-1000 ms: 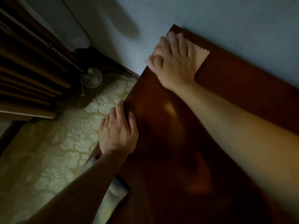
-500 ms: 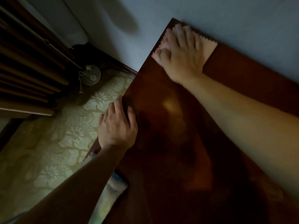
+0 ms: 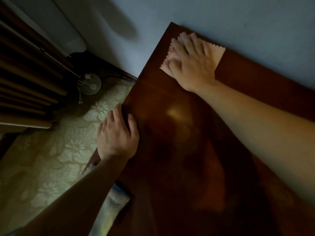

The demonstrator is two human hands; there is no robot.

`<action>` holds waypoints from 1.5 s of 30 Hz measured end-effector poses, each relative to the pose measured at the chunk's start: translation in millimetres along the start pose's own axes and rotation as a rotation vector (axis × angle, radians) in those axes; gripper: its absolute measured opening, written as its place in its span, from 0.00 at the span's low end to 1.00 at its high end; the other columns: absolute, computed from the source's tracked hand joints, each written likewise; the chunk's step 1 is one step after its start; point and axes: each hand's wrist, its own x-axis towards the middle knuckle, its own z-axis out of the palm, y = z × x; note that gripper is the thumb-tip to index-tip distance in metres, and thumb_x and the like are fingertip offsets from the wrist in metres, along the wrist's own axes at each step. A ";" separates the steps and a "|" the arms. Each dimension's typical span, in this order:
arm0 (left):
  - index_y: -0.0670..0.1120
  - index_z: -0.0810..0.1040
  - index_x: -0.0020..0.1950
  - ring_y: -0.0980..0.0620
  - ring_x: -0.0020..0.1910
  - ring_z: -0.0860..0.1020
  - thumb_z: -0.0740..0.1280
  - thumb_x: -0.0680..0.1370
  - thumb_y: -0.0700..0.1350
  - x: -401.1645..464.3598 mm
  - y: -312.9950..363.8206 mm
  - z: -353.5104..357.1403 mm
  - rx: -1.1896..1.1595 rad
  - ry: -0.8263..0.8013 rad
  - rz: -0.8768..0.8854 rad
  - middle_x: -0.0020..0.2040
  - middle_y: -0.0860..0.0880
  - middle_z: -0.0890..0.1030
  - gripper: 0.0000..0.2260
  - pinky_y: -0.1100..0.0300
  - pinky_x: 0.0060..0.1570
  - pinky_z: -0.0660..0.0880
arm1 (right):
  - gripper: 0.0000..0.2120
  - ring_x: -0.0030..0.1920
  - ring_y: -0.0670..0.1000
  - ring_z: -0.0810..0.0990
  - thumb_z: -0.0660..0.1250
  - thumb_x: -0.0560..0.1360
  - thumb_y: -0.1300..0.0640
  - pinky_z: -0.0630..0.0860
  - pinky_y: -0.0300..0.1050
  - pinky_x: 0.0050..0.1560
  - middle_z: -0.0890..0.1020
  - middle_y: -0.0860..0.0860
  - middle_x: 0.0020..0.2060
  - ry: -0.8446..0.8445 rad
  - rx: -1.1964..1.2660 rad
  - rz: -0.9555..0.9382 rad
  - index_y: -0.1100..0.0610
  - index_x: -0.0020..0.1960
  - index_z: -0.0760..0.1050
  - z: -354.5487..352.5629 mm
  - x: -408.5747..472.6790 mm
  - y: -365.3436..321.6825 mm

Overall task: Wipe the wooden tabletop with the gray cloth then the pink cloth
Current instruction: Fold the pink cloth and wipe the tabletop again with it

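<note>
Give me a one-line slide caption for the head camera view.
Right hand presses pink cloth flat at wooden tabletop's far corner; left hand rests on its edge.

Two bare forearms, no sleeves in view, left hand [image 3: 117, 135] and right hand [image 3: 190, 65] ungloved, no rings visible
</note>
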 end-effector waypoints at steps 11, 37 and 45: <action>0.43 0.65 0.73 0.39 0.61 0.77 0.50 0.82 0.57 -0.6 1.7 -0.8 -0.004 0.018 0.000 0.64 0.40 0.77 0.25 0.44 0.62 0.71 | 0.36 0.83 0.58 0.52 0.42 0.79 0.38 0.49 0.57 0.81 0.57 0.54 0.83 0.023 0.045 -0.096 0.50 0.83 0.57 17.3 -70.8 -24.7; 0.42 0.66 0.72 0.37 0.60 0.78 0.51 0.82 0.56 -1.1 2.8 -1.6 -0.025 0.049 0.014 0.63 0.39 0.77 0.24 0.43 0.60 0.72 | 0.32 0.83 0.58 0.50 0.46 0.83 0.40 0.49 0.59 0.81 0.55 0.55 0.83 0.083 0.071 -0.034 0.52 0.83 0.55 28.0 -109.8 -32.0; 0.42 0.66 0.72 0.38 0.61 0.77 0.52 0.83 0.55 -0.5 3.7 -0.8 -0.017 0.042 0.007 0.64 0.39 0.77 0.23 0.42 0.62 0.72 | 0.31 0.82 0.57 0.56 0.48 0.82 0.39 0.53 0.61 0.80 0.61 0.54 0.82 0.044 0.066 -0.329 0.51 0.81 0.62 39.1 -154.2 -37.7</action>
